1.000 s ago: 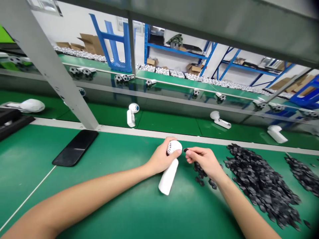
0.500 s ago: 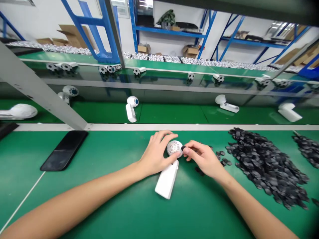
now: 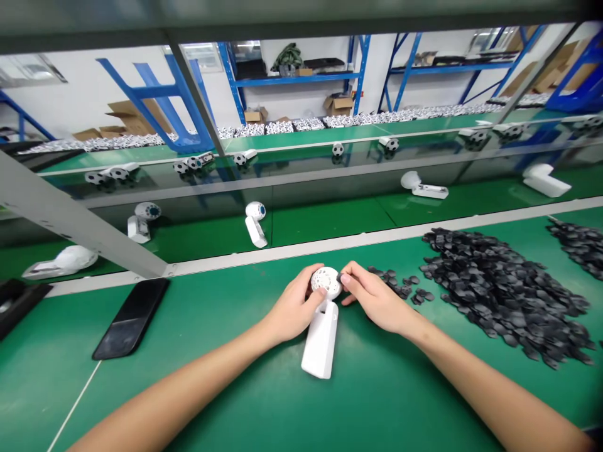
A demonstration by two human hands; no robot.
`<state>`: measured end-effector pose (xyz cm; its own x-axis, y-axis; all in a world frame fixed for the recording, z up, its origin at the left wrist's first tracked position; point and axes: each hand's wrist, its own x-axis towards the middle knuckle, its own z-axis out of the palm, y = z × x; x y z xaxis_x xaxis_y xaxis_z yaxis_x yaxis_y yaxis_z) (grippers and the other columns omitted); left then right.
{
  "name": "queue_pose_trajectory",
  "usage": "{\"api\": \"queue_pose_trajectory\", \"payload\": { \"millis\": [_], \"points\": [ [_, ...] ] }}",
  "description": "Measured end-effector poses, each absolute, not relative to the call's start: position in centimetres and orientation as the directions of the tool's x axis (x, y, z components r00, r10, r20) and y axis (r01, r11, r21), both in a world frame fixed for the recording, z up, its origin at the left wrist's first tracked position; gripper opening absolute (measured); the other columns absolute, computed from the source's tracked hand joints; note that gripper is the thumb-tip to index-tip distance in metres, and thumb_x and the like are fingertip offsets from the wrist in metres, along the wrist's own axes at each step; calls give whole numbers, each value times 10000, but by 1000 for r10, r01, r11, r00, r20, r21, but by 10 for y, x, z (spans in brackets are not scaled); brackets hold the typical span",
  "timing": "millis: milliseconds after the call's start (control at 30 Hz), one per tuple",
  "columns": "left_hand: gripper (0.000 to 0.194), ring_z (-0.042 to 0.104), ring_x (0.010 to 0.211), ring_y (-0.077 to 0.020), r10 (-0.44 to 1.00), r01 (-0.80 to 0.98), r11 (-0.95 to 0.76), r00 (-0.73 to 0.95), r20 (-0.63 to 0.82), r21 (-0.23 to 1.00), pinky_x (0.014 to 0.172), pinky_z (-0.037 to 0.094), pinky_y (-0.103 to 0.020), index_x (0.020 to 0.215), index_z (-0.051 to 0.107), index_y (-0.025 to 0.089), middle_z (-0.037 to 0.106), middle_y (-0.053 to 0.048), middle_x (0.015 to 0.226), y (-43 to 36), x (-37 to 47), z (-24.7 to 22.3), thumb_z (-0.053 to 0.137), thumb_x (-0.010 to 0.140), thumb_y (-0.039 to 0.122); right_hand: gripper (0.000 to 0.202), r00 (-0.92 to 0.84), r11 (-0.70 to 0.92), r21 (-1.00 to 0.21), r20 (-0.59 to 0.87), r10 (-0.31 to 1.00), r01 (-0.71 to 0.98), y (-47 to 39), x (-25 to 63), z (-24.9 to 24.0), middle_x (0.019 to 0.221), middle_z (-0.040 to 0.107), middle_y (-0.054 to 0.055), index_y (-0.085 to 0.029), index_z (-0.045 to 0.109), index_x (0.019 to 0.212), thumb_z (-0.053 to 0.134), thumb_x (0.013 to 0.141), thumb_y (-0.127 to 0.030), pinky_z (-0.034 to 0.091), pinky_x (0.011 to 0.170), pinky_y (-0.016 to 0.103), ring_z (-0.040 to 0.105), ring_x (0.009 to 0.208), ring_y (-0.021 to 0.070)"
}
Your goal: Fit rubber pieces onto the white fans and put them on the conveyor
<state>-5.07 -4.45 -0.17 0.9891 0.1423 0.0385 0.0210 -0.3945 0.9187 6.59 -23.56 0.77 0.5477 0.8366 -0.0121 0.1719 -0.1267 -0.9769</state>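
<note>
A white plastic device (image 3: 321,342) lies on the green bench, its flat handle-like body pointing towards me and its round, hole-patterned head at the far end. My left hand (image 3: 295,306) is closed around the left side of that head, thumb on its front. At the head's right edge, my right hand (image 3: 377,300) pinches a small black plastic piece (image 3: 340,277) between thumb and forefinger, touching or nearly touching the head. Just right of this hand lie several loose black pieces (image 3: 404,285).
A large heap of black pieces (image 3: 506,295) covers the right of the bench. A black phone (image 3: 130,320) lies at the left, near a slanted metal post (image 3: 85,216). Beyond the bench rail, a green conveyor (image 3: 320,220) carries similar white devices.
The view has tilted and turned slightly. My left fingers have come down from above the head to grip its side. My right hand stays at the head's right edge with the black piece.
</note>
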Motion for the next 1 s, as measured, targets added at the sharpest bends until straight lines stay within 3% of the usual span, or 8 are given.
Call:
{"api": "queue_pose_trajectory", "payload": {
  "millis": [100,233,367,467,567,633,767,1000],
  "points": [
    [469,614,1205,-284,208,66,-330,978,5,942,1057,452,-430,1369,553,196,657,-121,1335,-44,-47,-1,580,996,479,296,525,-65,-983,37,850,174,-236,63,10,1024,624,25,-235,589,1023,468,1092,-496,605,883,359,635,1007,197],
    [378,667,917,-232,290,131,-131,953,-88,983,838,525,-368,1282,552,230,696,-55,1071,-41,-44,-7,571,969,442,267,548,-102,-969,41,835,227,-234,59,10,937,712,12,-224,650,952,603,1035,-474,557,798,307,671,871,183],
    [366,607,654,-168,223,122,148,963,-153,981,626,504,-304,1313,474,297,642,3,959,-46,-46,-13,484,986,459,225,572,-167,-938,39,819,303,-231,53,8,831,751,0,-214,696,858,700,971,-410,521,691,271,694,750,176],
    [389,571,694,-165,226,123,29,966,-126,992,650,479,-301,1350,495,280,618,-9,969,-50,-50,-12,438,1019,476,190,567,-189,-916,49,822,354,-230,48,7,820,773,-5,-220,731,852,707,959,-375,529,695,259,725,751,182],
    [454,601,931,-216,228,97,-189,972,-52,977,857,486,-362,1408,481,228,628,-64,1130,-52,-52,-6,452,1029,476,179,594,-228,-877,78,801,423,-231,46,9,816,783,-6,-228,732,846,698,959,-362,536,687,259,739,735,185],
    [585,587,1064,-255,193,74,-294,981,-17,953,955,460,-399,1463,427,199,614,-100,1228,-52,-52,-3,560,987,513,136,585,-242,-837,111,803,491,-232,47,11,831,790,-7,-235,735,858,689,954,-319,542,706,267,749,755,191],
    [884,589,1079,-280,139,100,-365,989,-52,926,935,466,-413,1516,329,186,611,-123,1250,-54,-52,2,762,848,571,103,584,-286,-781,120,803,554,-234,50,14,819,791,-15,-247,731,834,697,929,-268,526,689,276,746,748,190],
    [751,562,1013,-256,130,51,-381,992,-1,923,858,459,-382,1401,394,173,599,-102,1148,-55,-51,2,739,870,578,161,610,-382,-687,114,784,618,-234,52,7,782,761,-10,-252,664,794,666,950,-291,445,628,308,681,675,197]
  ]
}}
